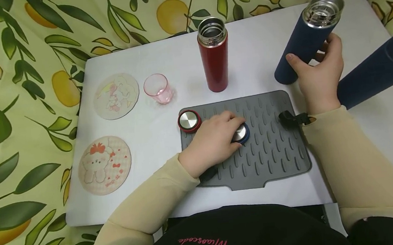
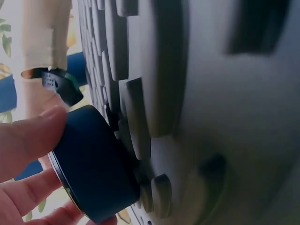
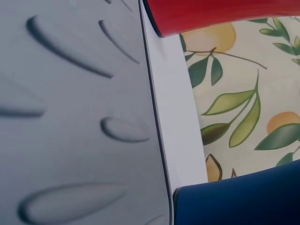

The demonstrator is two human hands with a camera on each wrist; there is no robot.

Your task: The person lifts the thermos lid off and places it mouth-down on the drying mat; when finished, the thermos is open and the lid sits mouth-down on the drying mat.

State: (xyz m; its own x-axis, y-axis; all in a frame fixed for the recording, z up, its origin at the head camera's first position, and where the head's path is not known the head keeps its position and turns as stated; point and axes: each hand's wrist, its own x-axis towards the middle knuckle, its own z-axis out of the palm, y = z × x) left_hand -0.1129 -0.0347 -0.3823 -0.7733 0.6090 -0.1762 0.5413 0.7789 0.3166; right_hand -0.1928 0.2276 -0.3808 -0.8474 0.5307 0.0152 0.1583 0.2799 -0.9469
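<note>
My left hand (image 1: 216, 138) holds a blue flask lid (image 1: 242, 133) with a silver top, fingers and thumb round its rim. That lid rests on the grey ridged mat (image 1: 276, 142); the left wrist view shows its blue side (image 2: 96, 164) against the ridges. On the right, my right hand (image 1: 321, 73) grips the lower body of an open blue vacuum flask (image 1: 304, 45), its steel mouth bare. Just left of my left hand, a red lid (image 1: 188, 121) lies at the mat's corner. An uncapped red vacuum flask (image 1: 215, 63) stands behind the mat.
Another blue flask (image 1: 379, 67) stands at the far right, beyond my right wrist. A small pink glass (image 1: 158, 89) is left of the red flask. Two round printed coasters, one rear (image 1: 117, 96) and one front (image 1: 104, 165), lie on the white table's left side.
</note>
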